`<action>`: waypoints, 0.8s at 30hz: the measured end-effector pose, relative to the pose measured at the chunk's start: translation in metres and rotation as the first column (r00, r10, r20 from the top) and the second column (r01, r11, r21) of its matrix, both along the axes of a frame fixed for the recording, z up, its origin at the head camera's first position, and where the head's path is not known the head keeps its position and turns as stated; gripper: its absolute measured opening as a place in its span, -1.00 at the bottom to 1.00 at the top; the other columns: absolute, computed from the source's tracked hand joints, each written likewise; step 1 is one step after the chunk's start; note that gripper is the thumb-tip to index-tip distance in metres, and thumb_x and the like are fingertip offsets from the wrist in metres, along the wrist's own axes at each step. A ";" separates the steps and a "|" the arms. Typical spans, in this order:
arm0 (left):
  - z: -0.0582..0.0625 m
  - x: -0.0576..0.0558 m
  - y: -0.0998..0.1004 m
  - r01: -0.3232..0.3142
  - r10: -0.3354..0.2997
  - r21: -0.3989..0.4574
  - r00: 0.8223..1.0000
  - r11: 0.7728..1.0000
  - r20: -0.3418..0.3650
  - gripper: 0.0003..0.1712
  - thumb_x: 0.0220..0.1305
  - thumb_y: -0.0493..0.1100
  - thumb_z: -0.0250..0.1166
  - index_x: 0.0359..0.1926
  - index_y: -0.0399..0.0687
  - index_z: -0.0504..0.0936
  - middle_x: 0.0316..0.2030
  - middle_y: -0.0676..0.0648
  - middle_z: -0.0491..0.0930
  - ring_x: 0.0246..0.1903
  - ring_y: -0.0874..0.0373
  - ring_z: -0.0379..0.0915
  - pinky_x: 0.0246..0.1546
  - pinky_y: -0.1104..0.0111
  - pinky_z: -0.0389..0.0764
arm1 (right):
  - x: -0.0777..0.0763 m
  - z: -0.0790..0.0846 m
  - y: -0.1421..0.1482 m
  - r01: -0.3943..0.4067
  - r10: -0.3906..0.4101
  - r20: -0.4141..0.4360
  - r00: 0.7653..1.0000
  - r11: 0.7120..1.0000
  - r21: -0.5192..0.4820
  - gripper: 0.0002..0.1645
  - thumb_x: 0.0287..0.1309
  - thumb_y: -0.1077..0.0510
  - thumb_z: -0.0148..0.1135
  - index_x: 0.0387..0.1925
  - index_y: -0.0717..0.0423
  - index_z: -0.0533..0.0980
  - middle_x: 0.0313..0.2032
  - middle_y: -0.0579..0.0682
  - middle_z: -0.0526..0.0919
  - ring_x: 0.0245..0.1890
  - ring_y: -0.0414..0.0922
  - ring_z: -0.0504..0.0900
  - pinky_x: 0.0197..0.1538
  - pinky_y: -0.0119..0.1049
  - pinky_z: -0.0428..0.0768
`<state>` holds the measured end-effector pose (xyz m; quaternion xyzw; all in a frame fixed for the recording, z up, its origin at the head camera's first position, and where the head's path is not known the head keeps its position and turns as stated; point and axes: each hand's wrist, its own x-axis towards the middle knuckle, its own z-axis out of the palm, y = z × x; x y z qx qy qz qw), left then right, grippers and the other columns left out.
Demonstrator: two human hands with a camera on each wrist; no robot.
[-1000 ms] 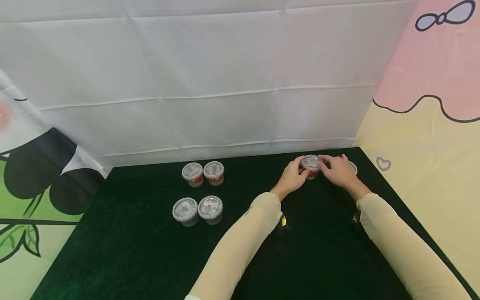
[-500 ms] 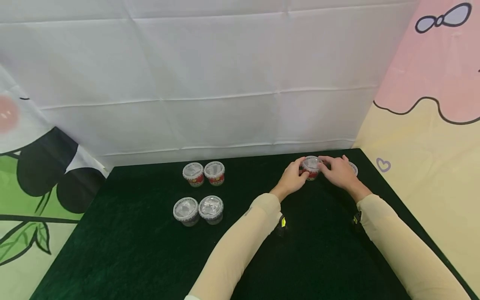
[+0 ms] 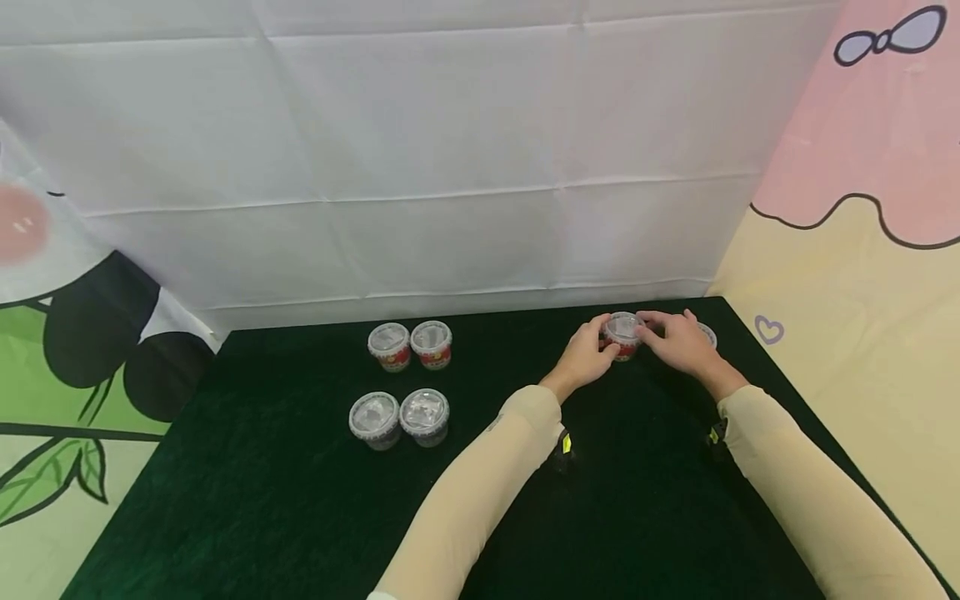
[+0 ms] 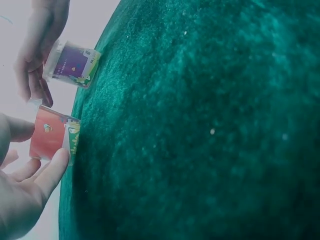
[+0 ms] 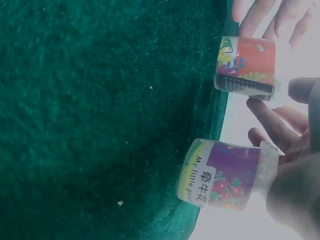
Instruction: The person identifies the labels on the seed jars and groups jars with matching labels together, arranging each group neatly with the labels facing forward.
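Observation:
My left hand (image 3: 583, 358) holds a small clear tub with a red label (image 3: 622, 333), thumb in front and fingers behind. It stands upright at the far right of the table, its lid uncovered between the hands. From the other side, my right hand (image 3: 678, 340) has thumb and forefinger at the lid's rim. In the right wrist view the red label (image 5: 257, 60) lies between both hands' fingers. A second tub, labelled purple (image 5: 235, 172), stands beside it beneath the right hand; only part of its lid (image 3: 707, 335) shows in the head view.
Left of the hands stand two more red-labelled tubs side by side, one (image 3: 390, 346) left of the other (image 3: 432, 343). Nearer are two lidded tubs, one (image 3: 375, 419) beside the other (image 3: 425, 416). Dark green cloth (image 3: 247, 492) covers the table; a white sheet (image 3: 450, 167) hangs behind.
Both hands stay at the red-labelled tub with hardly any movement. The head view shifts slightly, so the scene sits a little further right.

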<state>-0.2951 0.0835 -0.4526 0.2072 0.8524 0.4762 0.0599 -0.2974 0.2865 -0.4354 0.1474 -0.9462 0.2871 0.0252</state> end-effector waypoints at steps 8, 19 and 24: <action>0.014 -0.004 -0.016 -0.006 0.000 -0.090 0.997 0.996 -0.072 -0.31 0.49 -0.18 0.23 0.52 -0.19 0.20 0.25 -0.18 0.42 0.13 0.12 0.46 0.15 0.46 0.51 | 0.008 0.024 -0.016 -0.061 0.061 0.054 0.997 0.998 -0.012 -0.34 0.54 -0.02 0.05 0.41 0.38 0.29 0.10 0.39 0.59 0.20 0.32 0.50 0.42 0.43 -0.04; 0.050 -0.005 -0.073 0.044 -0.041 0.022 0.993 0.999 -0.113 -0.28 0.50 -0.09 0.23 0.54 -0.12 0.18 0.31 -0.18 0.39 0.13 0.03 0.54 0.00 0.44 0.62 | 0.004 0.048 -0.048 -0.119 0.175 0.150 0.973 0.939 -0.323 -0.22 0.54 -0.13 0.02 0.56 0.15 0.09 0.30 0.36 0.36 0.23 0.30 0.49 0.19 0.13 0.55; 0.075 0.000 -0.101 0.059 -0.052 0.070 0.993 0.996 -0.108 -0.31 0.50 -0.01 0.23 0.52 -0.03 0.24 0.33 -0.16 0.42 0.13 0.01 0.55 0.01 0.31 0.66 | 0.006 0.063 -0.069 -0.134 0.236 0.160 0.958 0.868 -0.478 -0.21 0.54 -0.11 0.02 0.58 0.11 0.04 0.33 0.32 0.25 0.27 0.26 0.44 0.17 -0.06 0.58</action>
